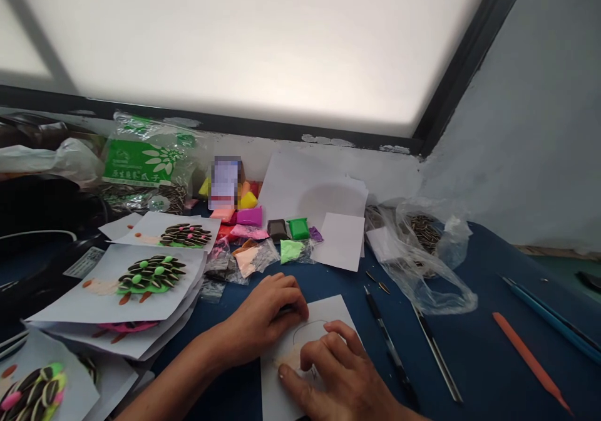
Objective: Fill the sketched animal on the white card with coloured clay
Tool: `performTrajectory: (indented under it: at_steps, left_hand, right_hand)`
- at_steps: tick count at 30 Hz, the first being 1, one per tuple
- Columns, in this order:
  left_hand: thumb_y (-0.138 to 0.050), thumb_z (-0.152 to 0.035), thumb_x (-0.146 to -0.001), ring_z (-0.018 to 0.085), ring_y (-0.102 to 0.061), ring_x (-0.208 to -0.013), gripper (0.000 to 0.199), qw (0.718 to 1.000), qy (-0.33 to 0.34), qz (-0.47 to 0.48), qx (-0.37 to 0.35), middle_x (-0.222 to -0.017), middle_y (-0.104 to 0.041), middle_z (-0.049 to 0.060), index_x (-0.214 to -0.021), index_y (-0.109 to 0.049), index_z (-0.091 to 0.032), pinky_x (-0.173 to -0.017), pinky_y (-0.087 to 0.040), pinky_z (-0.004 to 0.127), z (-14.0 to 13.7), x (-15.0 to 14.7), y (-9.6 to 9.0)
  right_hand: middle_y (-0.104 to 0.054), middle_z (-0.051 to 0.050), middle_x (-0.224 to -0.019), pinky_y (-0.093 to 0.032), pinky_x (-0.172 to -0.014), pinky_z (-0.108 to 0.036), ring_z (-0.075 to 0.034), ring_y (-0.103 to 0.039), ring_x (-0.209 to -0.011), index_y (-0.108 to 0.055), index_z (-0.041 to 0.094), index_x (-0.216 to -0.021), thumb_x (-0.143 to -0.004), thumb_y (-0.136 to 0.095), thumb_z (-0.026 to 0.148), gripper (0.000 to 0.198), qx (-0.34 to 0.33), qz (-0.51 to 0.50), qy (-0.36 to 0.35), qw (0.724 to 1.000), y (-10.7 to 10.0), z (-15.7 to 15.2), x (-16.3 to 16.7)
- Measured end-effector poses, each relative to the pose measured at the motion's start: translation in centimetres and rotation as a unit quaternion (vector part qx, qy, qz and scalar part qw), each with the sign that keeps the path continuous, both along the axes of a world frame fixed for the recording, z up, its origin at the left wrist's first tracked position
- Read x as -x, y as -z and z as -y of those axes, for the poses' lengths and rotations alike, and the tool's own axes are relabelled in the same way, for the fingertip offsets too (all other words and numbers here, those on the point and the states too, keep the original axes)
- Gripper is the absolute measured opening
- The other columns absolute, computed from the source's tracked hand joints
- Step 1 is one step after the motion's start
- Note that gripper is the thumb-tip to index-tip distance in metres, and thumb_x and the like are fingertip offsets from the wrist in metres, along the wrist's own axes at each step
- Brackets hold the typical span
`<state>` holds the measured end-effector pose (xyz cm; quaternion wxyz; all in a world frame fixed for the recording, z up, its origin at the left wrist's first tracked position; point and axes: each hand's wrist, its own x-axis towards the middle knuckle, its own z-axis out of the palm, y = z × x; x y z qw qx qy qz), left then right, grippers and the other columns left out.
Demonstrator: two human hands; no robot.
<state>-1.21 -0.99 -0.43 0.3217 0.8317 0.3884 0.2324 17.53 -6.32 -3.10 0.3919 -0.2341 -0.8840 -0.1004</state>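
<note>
Bright panel (282,51) fills the top of my feed, dark blue desk (479,346) below it. Left side: stack of seed-covered animal pictures (70,305), sheets overlapping, the lowest ones cut by the edge. White sheets (300,189) lean at the back; printed seed bag (136,158) at back left, thin plastic bag (446,283) with seeds inside at right. Work sheet (277,402) lies flat on the desk at lower center, under both of my hands. Left hand (275,311): forearm slants up from the bottom edge, palm down over the sheet's upper left, fingers curled inward toward the right; left grip I can't call, fingertips and thumb partly hidden. Right hand (345,371): comes in from bottom right, back of hand up, fingers bent and fanned, index tucked, thumb stretched left; right grip parted, gap visible between thumb and fingers, nothing seen pinched. Coral tool (526,355) lies well right; black pen (387,339) and clear pen (439,358) nearer, just right of the sheet. Clay packets (248,216), several colors, bunched behind the hands. Curved pencil outline (305,327) on the sheet between my hands; peach patch (291,358) beside it, right thumb tip at its lower edge. Loose seeds (384,287) near the black pen's tip.
</note>
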Motion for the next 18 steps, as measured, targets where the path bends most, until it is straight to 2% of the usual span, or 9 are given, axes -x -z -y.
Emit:
performTrajectory:
  at_steps: [4, 6, 10, 16, 18]
  left_hand:
    - [-0.057, -0.006, -0.091, 0.017, -0.053, -0.087, 0.018, 1.0, -0.001, 0.003, 0.002, -0.088, -0.06, 0.0, -0.085, -0.066, -0.02, -0.081, -0.038, 0.033, -0.08, -0.01, 0.02]
    - [-0.057, -0.006, -0.091, 0.017, -0.053, -0.087, 0.018, 1.0, -0.002, 0.003, 0.006, -0.088, -0.059, 0.0, -0.086, -0.067, -0.02, -0.081, -0.038, 0.033, -0.06, -0.01, -0.04]
    - [-0.058, -0.004, -0.089, 0.017, -0.053, -0.086, 0.018, 1.0, 0.002, 0.005, 0.009, -0.087, -0.059, 0.0, -0.084, -0.066, -0.019, -0.081, -0.038, 0.032, 0.04, 0.02, -0.07]
    - [-0.058, -0.004, -0.089, 0.017, -0.053, -0.087, 0.018, 1.0, -0.004, 0.006, 0.007, -0.087, -0.059, 0.0, -0.085, -0.067, -0.019, -0.08, -0.038, 0.032, 0.03, -0.02, 0.04]
    - [-0.058, -0.005, -0.09, 0.017, -0.054, -0.087, 0.018, 1.0, -0.003, 0.007, 0.007, -0.087, -0.059, 0.0, -0.085, -0.067, -0.02, -0.081, -0.038, 0.032, 0.0, -0.03, 0.01]
  right_hand:
    - [-0.054, 0.0, -0.074, -0.035, -0.098, -0.037, -0.017, -0.048, -0.071, -0.065, 0.021, -0.098, -0.102, -0.037, 0.032, 0.03, -0.004, 0.028, 0.0, 1.0, 0.53, -0.19, 0.17]
    - [-0.055, 0.0, -0.075, -0.036, -0.098, -0.037, -0.017, -0.048, -0.071, -0.064, 0.021, -0.098, -0.1, -0.042, 0.034, 0.026, -0.009, 0.036, -0.002, 0.999, 0.54, -0.16, 0.11]
    - [-0.058, 0.0, -0.076, -0.037, -0.098, -0.036, -0.016, -0.049, -0.07, -0.065, 0.019, -0.099, -0.104, -0.036, 0.037, 0.034, -0.019, 0.009, -0.002, 1.0, 0.1, -0.1, -0.07]
    - [-0.054, 0.001, -0.068, -0.037, -0.097, -0.033, -0.015, -0.046, -0.065, -0.066, 0.018, -0.085, -0.102, -0.031, 0.014, 0.039, -0.032, -0.013, 0.004, 0.999, -0.29, -0.3, 0.25]
    - [-0.054, 0.0, -0.068, -0.037, -0.097, -0.033, -0.015, -0.046, -0.065, -0.066, 0.018, -0.085, -0.104, -0.027, 0.016, 0.043, -0.032, -0.015, 0.001, 0.999, -0.27, -0.32, 0.33]
